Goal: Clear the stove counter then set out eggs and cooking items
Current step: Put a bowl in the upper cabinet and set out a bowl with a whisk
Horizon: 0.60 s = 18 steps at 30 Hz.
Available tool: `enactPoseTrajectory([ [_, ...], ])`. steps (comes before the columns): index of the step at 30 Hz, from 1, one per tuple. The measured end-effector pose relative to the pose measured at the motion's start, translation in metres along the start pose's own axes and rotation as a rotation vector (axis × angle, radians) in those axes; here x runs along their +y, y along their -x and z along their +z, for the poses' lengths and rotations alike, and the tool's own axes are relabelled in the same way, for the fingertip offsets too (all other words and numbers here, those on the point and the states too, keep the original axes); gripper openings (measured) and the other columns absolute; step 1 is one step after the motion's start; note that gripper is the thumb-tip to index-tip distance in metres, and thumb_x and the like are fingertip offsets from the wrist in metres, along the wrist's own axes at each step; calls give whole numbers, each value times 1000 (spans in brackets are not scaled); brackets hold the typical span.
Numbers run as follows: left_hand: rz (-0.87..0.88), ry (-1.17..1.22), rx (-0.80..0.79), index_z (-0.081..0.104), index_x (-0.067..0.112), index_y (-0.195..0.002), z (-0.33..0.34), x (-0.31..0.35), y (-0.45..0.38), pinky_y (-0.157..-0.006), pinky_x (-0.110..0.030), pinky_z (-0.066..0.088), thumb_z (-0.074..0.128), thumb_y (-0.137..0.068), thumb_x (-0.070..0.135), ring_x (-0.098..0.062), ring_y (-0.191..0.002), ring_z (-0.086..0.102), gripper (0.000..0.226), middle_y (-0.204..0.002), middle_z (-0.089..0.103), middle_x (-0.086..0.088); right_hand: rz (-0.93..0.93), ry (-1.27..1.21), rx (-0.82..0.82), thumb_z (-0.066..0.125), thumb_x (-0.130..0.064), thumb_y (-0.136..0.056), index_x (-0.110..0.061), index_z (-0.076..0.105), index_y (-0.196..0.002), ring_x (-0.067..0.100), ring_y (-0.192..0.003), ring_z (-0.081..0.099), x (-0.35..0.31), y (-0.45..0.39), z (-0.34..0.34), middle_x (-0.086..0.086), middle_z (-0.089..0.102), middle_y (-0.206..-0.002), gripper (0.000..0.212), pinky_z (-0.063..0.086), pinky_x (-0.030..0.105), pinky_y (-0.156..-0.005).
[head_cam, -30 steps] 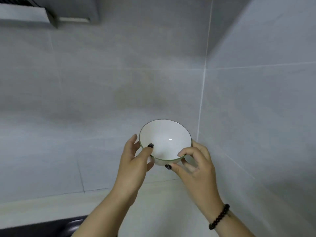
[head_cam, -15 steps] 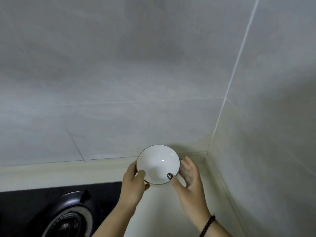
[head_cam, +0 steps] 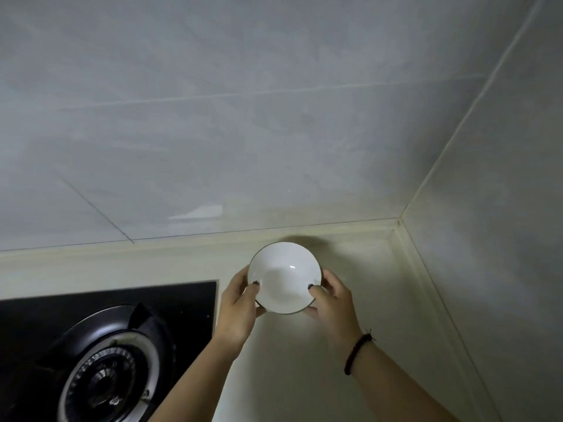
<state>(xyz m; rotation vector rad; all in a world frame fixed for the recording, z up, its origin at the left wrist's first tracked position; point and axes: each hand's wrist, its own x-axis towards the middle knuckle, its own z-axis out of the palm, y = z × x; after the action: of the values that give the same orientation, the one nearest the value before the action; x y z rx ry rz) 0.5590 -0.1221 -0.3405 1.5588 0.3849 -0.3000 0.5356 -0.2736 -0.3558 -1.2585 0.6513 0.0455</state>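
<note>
A small white bowl with a dark rim is empty and upright, low over the pale counter to the right of the stove. My left hand grips its left side with the thumb on the rim. My right hand grips its right side, thumb hooked over the rim, a dark bead bracelet on the wrist. Whether the bowl's base touches the counter is hidden by my hands.
A black glass gas stove with a round burner fills the lower left. Grey tiled walls meet in a corner at the right, where the counter ends.
Both hands have brought the bowl down from in front of the wall to just over the counter beside the stove. The view has tilted down, showing the burner and counter.
</note>
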Motion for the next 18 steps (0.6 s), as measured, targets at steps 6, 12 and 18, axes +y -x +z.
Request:
enactPoseTrajectory([
  [6, -18, 31, -21, 62, 21, -121, 0, -16, -19, -63, -27, 57, 44, -96, 2, -11, -98, 63, 36, -115, 64, 6, 6, 68, 27, 47, 5, -90, -12, 62, -120, 18, -99, 63, 16, -17, 1, 6, 65, -113, 38, 55, 20, -60],
  [12, -42, 63, -14, 62, 23, -122, 0, -29, -25, -66, -29, 56, 44, -96, 2, -17, -105, 62, 38, -120, 63, 3, 3, 86, 31, 47, 5, -90, -14, 60, -124, 15, -104, 63, 24, -21, 0, 2, 65, -116, 41, 55, 19, -61],
  [18, -53, 61, -14, 59, 23, -123, -1, -27, -24, -79, -36, 58, 44, -96, 2, -14, -106, 61, 37, -122, 61, 4, -4, 132, 36, 48, 5, -90, -16, 57, -129, 16, -107, 62, 24, -22, -1, 2, 64, -119, 45, 57, 23, -67],
])
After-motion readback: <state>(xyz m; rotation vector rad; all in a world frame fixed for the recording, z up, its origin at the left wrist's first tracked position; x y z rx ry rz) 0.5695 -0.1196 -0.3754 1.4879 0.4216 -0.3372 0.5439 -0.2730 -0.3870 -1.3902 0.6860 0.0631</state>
